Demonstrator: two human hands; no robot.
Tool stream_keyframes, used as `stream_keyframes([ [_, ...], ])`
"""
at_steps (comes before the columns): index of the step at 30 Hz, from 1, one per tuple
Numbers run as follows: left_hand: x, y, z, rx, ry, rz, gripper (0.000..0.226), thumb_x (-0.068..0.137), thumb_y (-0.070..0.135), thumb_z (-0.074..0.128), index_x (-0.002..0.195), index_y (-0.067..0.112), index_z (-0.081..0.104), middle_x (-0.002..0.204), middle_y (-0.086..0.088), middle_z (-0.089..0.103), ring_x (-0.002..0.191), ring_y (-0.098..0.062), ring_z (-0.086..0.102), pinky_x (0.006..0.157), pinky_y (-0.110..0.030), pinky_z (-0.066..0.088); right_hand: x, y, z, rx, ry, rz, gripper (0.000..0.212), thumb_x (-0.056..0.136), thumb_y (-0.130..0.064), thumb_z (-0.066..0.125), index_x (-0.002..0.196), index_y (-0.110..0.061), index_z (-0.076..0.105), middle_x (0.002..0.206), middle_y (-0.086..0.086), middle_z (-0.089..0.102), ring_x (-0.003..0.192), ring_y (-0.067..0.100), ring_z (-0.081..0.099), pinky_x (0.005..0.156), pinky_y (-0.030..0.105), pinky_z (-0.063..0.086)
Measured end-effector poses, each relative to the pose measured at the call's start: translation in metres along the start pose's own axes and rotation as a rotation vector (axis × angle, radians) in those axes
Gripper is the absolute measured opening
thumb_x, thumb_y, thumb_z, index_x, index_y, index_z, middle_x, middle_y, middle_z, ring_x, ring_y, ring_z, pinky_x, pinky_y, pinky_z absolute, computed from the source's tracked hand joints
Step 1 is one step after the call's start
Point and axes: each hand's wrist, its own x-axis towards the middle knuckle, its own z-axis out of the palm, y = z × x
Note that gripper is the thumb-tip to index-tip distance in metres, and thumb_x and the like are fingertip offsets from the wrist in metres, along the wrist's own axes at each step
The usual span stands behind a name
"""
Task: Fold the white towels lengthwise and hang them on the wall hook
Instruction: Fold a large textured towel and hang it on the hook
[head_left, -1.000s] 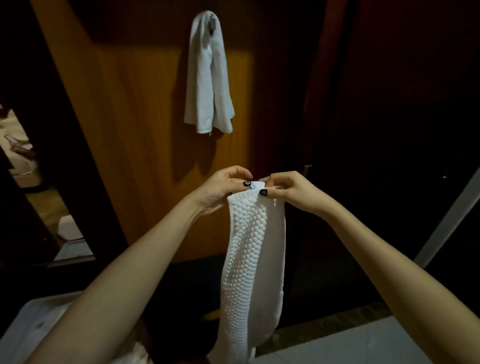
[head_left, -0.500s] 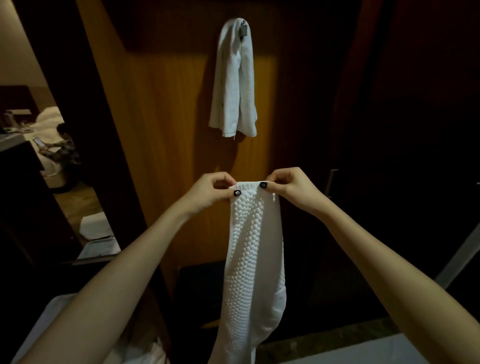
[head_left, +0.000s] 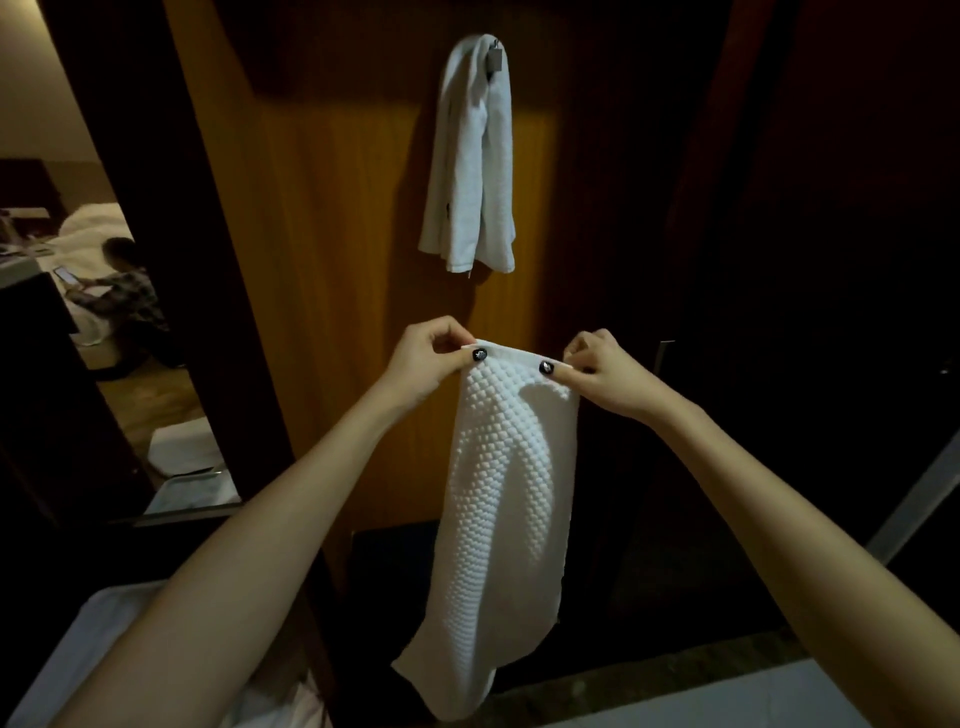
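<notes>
Towel: white waffle-textured cloth towel (head_left: 506, 499), folded narrow, hanging below the grip.
Grip: left hand (head_left: 423, 364) and right hand (head_left: 605, 371) pinch its top corners.

Item 1, bobble-textured towel (head_left: 511, 499): white, raised dimpled weave, folded into a long narrow strip and hanging upright in the air. Its top hem is pulled flat and pinched at both corners, with the left hand (head_left: 428, 364) at 9 o'clock of the hem and the right hand (head_left: 602, 374) at 3 o'clock. A soft crease runs down the body, and the lower end curls toward 7 o'clock. Item 2, hung towel (head_left: 470, 166): white, flatter pile, folded lengthwise and draped over the wall hook (head_left: 494, 57), its two tails side by side. It hangs at 12 o'clock from item 1, apart from it. Item 3, wall hook: small, grey, at the drape's top, partly covered.
</notes>
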Motion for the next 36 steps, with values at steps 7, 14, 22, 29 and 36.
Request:
stream_keyframes([
  [7, 0.005, -0.015, -0.029, 0.043, 0.178, 0.027, 0.023, 0.084, 0.003, 0.069, 0.074, 0.022, 0.061, 0.077, 0.006, 0.062, 0.068, 0.01, 0.056, 0.065, -0.008, 0.044, -0.021, 0.042, 0.016, -0.005, -0.155, 0.198, 0.049, 0.08, -0.061, 0.064, 0.069, -0.013, 0.064, 0.075, -0.002, 0.057, 0.071, 0.013, 0.051, 0.058, 0.028, 0.039],
  [14, 0.003, -0.03, -0.058, 0.4, 0.178, 0.04, 0.016, 0.086, 0.006, 0.066, 0.08, 0.017, 0.057, 0.077, 0.007, 0.058, 0.07, -0.004, 0.05, 0.061, -0.012, 0.04, -0.001, 0.032, 0.023, 0.29, 0.108, 0.206, 0.035, 0.083, -0.036, 0.075, 0.066, -0.009, 0.061, 0.06, -0.002, 0.057, 0.051, 0.004, 0.049, 0.048, 0.021, 0.035],
  [22, -0.005, -0.054, -0.064, 0.818, 0.119, -0.113, 0.021, 0.091, 0.02, 0.06, 0.111, 0.013, 0.063, 0.101, -0.001, 0.059, 0.095, -0.019, 0.054, 0.077, -0.029, 0.038, 0.034, 0.017, 0.043, 0.107, 0.267, 0.137, 0.023, 0.087, -0.025, 0.07, 0.102, -0.01, 0.06, 0.092, -0.001, 0.063, 0.081, 0.013, 0.059, 0.065, 0.029, 0.053],
  [29, -0.009, -0.06, -0.017, 0.856, 0.178, -0.147, 0.016, 0.096, 0.019, 0.054, 0.098, 0.006, 0.062, 0.099, -0.01, 0.058, 0.088, -0.029, 0.056, 0.069, -0.035, 0.039, 0.023, 0.025, 0.052, -0.356, 0.245, 0.2, 0.018, 0.098, -0.022, 0.048, 0.084, -0.016, 0.038, 0.069, 0.001, 0.05, 0.068, 0.032, 0.059, 0.048, 0.031, 0.029],
  [36, 0.019, -0.049, 0.019, 0.393, 0.245, -0.216, 0.005, 0.085, 0.015, 0.069, 0.081, 0.012, 0.066, 0.076, -0.001, 0.063, 0.061, -0.012, 0.06, 0.047, -0.016, 0.043, 0.009, 0.026, 0.023, 0.335, 0.203, 0.139, 0.039, 0.09, -0.005, 0.057, 0.123, -0.024, 0.062, 0.114, -0.004, 0.065, 0.08, 0.024, 0.068, 0.064, 0.034, 0.058],
])
